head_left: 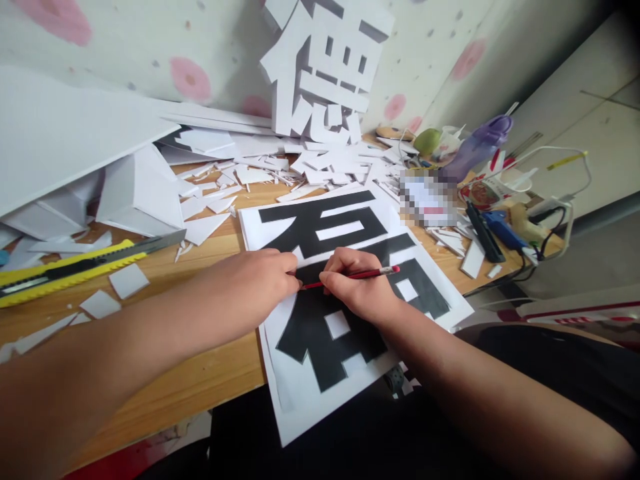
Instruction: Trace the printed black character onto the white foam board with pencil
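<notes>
A white sheet (300, 413) with a large black printed character (320, 360) lies over the front edge of the wooden table. In my right hand (357, 283) is a red pencil (373, 273), its eraser end pointing right and its tip down on the black print. My left hand (270, 283) rests on the sheet's left part, close to the pencil tip. Its fingers are bent together near a small dark thing at the fingertips, too hidden to name.
A yellow cutter (70, 272) with its blade out lies at the left. White offcuts (205, 227) cover the back of the table (220, 373). A white cut-out character (325, 67) leans on the wall. A blue glue gun (505, 230) sits at the right.
</notes>
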Available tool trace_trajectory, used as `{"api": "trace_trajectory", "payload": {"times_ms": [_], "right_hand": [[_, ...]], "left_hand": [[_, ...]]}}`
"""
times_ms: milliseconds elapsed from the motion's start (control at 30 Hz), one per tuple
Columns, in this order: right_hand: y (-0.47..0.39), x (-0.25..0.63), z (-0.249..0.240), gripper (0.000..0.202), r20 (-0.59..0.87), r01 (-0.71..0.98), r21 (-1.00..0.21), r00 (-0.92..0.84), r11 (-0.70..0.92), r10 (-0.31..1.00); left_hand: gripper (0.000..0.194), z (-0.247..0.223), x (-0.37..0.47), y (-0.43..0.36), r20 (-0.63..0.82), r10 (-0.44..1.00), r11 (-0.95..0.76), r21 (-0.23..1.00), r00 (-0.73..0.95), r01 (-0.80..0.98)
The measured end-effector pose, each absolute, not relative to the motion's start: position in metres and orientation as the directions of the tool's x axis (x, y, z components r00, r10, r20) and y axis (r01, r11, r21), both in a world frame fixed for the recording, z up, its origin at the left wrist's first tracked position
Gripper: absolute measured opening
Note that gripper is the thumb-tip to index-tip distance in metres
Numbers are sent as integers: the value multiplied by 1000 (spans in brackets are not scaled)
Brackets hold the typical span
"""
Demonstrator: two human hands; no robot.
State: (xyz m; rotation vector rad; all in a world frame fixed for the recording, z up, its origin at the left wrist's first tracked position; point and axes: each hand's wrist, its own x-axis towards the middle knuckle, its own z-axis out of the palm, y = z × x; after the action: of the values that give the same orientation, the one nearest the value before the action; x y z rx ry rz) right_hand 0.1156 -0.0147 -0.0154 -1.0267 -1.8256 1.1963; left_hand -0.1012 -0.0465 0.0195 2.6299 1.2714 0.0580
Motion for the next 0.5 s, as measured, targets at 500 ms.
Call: {"api": "trace_trajectory", "payload": {"times_ms": [500], "right_hand": [[-55, 126, -20, 27, 175, 290, -892, -487, 347, 856]], "left_hand": [[33, 24, -102, -42, -188, 763, -564, 275, 618, 779]]}}
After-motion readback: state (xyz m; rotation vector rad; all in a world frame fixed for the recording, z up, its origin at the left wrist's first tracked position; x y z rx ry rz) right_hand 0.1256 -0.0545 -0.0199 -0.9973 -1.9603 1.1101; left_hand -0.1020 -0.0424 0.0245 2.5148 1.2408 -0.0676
